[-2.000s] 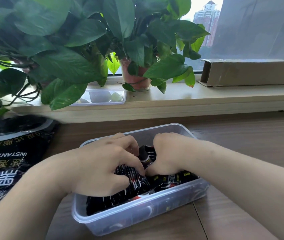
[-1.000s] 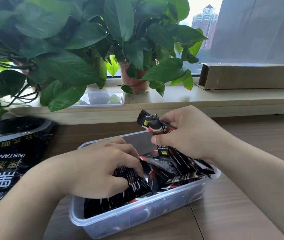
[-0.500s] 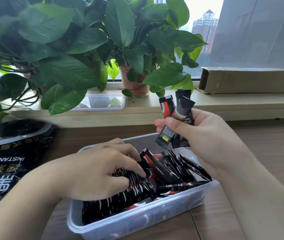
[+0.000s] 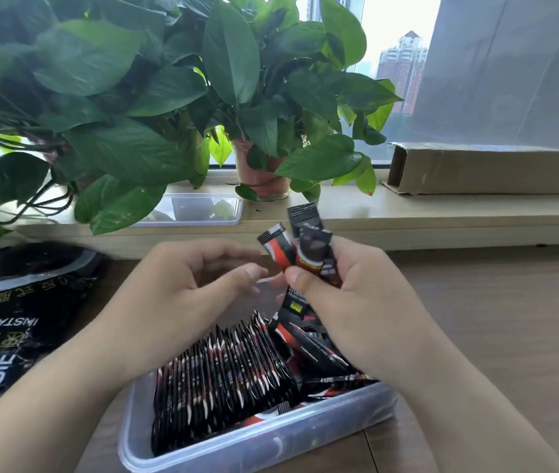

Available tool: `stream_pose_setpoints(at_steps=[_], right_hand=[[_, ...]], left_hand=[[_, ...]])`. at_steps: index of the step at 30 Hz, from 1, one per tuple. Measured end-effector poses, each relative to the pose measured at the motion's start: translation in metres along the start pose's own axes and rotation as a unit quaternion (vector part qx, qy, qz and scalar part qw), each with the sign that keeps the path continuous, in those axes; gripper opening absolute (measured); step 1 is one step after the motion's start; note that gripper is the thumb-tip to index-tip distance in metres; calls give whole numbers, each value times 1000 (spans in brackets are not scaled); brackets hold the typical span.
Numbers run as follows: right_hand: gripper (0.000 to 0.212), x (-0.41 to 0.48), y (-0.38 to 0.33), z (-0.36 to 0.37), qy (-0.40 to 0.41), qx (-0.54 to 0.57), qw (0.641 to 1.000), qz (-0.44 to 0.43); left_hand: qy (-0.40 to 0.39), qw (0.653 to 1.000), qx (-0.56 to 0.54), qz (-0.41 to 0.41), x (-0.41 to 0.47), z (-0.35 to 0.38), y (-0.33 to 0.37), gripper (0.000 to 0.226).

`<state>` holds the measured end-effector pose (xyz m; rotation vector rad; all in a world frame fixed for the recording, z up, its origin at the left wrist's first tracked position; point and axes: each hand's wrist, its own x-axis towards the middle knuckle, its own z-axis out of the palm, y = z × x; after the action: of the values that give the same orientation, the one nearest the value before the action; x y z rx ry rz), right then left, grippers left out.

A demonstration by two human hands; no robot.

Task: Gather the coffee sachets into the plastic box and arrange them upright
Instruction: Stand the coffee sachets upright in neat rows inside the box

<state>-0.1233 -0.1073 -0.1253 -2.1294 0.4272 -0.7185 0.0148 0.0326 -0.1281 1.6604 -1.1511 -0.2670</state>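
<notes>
Now your right hand [image 4: 349, 295] grips a small bunch of coffee sachets [image 4: 300, 249] above the plastic box [image 4: 203, 448] on the desk [image 4: 510, 319]. Your left hand [image 4: 182, 285] hovers beside it, fingers loosely spread, holding nothing. Below, a row of sachets [image 4: 223, 373] stands upright in the box's left part.

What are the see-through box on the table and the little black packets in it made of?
Clear rectangular box: seemingly thin glossy plastic; contents show through its wall. Black-and-red coffee sachets: probably glossy plastic or foil film, with crimped ends visible on those in the right hand.
</notes>
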Motion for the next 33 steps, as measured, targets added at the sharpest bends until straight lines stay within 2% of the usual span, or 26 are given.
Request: stream_pose_setpoints(at_steps=[3,7,9,13,17,21,24,26,28,33], right_hand=[[14,0,-1,11,-13,-75,997,-20],[8,-1,-2,18,-95,-79,992,-22],[7,-2,-3,23,-125,-89,988,-23],[24,-2,-9,28,-93,-117,988,-47],[19,-3,-9,23,-55,-141,986,-69],[22,-6,-13,26,-55,-105,990,-73],[31,-5,-11,25,-96,-89,990,-57],[37,-5,-10,22,-119,-73,990,-32],[41,-5,-10,22,-122,-59,991,-17],[45,-4,-9,25,-105,-54,993,-19]], left_hand=[[11,991,-127,-39,1,5,6,24],[40,995,-91,-29,4,4,-1,20],[71,990,-120,-33,6,4,-3,19],[82,979,-181,-46,5,6,-1,28],[62,965,-249,-51,3,6,0,33],[74,965,-247,-44,2,6,3,61],[86,961,-256,-57,5,5,3,50],[80,958,-266,-70,5,5,3,52],[69,959,-264,-76,4,4,1,58],[60,961,-257,-82,4,2,-1,45]])
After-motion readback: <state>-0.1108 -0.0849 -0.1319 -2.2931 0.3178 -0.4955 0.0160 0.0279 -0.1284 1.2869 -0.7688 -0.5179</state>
